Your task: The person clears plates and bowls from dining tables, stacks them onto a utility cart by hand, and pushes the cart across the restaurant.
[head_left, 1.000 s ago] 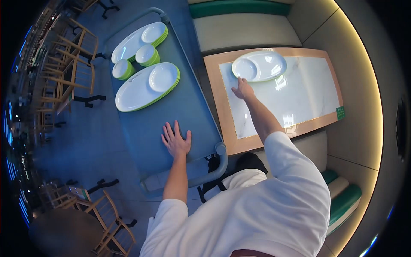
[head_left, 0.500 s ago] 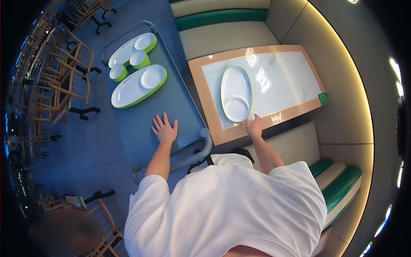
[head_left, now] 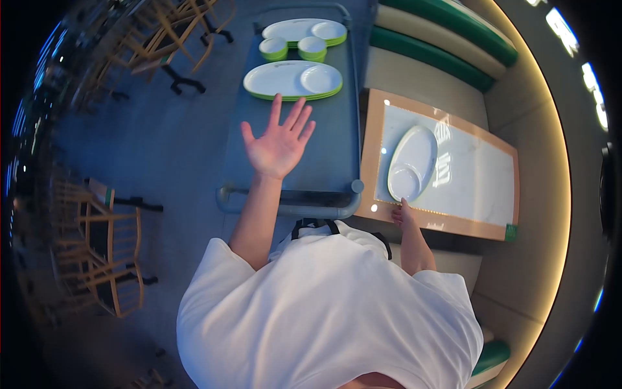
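My left hand (head_left: 280, 141) is open above the grey cart (head_left: 236, 155), fingers spread and holding nothing, its fingertips near a stack of oval green-edged white plates (head_left: 278, 72). Farther up the cart stand two short stacks of small cups or bowls, a left one (head_left: 273, 48) and a right one (head_left: 311, 48), with another stack of oval plates (head_left: 288, 28) behind them. On the marble-topped table (head_left: 476, 188), one oval divided plate (head_left: 418, 152) lies lengthwise, its round compartment towards me. My right hand (head_left: 403, 215) is at that near end, a fingertip against the rim and its other fingers apart.
A booth bench with green and beige cushions (head_left: 440, 35) is beyond the table, and another bench (head_left: 447, 262) is on its near side. Wooden chairs (head_left: 107, 240) stand on the left. The cart's rail (head_left: 291, 211) runs close before me. A lit wall borders the right.
The plate on the table has turned from crosswise to lengthwise, and my right hand has moved to its near end. My left hand has lifted from the cart surface. The view has turned.
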Motion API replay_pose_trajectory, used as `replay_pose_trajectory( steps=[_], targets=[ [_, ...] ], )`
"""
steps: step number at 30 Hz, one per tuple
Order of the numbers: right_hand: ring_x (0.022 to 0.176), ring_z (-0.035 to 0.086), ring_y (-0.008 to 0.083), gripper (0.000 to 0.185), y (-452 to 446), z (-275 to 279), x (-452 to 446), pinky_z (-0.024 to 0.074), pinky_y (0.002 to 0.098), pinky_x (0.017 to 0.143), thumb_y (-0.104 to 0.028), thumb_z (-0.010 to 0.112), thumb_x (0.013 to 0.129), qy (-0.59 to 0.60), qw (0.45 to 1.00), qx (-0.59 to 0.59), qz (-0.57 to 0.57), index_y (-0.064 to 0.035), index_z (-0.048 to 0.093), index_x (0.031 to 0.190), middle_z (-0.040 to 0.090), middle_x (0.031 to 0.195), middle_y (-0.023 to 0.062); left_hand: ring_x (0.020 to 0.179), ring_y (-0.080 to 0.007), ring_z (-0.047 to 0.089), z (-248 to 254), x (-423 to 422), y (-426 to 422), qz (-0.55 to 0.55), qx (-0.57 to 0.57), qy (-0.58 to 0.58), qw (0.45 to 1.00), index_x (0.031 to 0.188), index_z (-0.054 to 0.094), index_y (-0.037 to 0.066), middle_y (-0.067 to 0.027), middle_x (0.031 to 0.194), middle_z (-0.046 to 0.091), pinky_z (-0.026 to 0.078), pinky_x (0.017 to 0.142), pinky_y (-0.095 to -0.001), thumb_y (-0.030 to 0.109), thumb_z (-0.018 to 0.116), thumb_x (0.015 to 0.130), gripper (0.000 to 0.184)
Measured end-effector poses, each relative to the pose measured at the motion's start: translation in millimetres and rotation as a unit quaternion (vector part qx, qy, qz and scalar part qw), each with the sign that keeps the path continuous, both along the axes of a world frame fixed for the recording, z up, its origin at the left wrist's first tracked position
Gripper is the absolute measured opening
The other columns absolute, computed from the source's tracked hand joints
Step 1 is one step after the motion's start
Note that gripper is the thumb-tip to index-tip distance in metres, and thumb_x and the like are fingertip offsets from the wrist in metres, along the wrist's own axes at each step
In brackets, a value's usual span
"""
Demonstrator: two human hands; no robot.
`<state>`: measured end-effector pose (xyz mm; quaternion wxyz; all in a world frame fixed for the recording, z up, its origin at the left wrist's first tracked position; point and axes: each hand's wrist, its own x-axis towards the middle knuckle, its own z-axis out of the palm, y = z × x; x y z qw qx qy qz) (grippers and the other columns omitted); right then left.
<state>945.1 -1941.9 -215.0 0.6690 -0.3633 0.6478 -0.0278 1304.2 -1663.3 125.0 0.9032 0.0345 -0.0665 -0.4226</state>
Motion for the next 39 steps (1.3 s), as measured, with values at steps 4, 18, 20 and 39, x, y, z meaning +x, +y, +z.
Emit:
replay_pose_trajectory(
  steps=[4, 18, 20, 39],
  targets=[
    [0.070, 0.068, 0.0235, 0.044, -19, 10, 11, 0.0531, 0.0371, 0.056, -0.040, 0.056, 0.103, 0.090, 0.991, -0.053, 0.078, -0.0043, 0.054, 0.129, 0.070, 0.096, 0.0128, 0.159, -0.0403, 0.002, 37, -17, 14, -0.013, -0.082, -0.053, 0.995, 0.164, 0.026, 0.024, -0.0233, 0.171, 0.009, 0.003, 0.128, -0.0558, 0.080, 0.029, 0.096, 0.089],
    [0.087, 0.075, 0.0364, 0.041, -16, 33, -8, 0.0664, 0.0435, 0.073, -0.021, 0.054, 0.105, 0.018, 0.959, -0.195, -0.205, 0.0142, 0.051, 0.127, 0.067, 0.110, 0.0265, 0.038, -0.0100, 0.027, -3, 8, 44, -0.108, -0.159, -0.074, 0.979, 0.086, 0.055, 0.012, 0.0053, 0.046, 0.033, 0.033, 0.061, -0.0287, 0.088, 0.033, 0.090, 0.080],
    [0.088, 0.074, 0.0377, 0.041, -24, 47, -12, 0.0666, 0.0440, 0.076, -0.019, 0.055, 0.104, -0.015, 0.948, -0.205, -0.241, 0.0150, 0.050, 0.127, 0.067, 0.110, 0.0276, 0.047, -0.0107, 0.032, -4, 8, 39, -0.113, -0.119, -0.077, 0.983, 0.097, 0.063, 0.010, 0.0044, 0.055, 0.036, 0.031, 0.063, -0.0298, 0.085, 0.033, 0.094, 0.080],
    [0.068, 0.071, 0.0171, 0.023, 17, 264, 68, 0.0623, 0.0303, 0.064, -0.011, 0.060, 0.095, -0.323, 0.912, -0.241, 0.078, 0.0058, 0.067, 0.108, 0.070, 0.086, 0.0092, 0.124, -0.0368, 0.059, -80, -59, -40, -0.111, 0.386, -0.137, 0.906, 0.150, 0.035, 0.014, -0.0192, 0.145, 0.048, 0.045, 0.109, -0.0562, 0.046, 0.060, 0.103, 0.063]
  ],
)
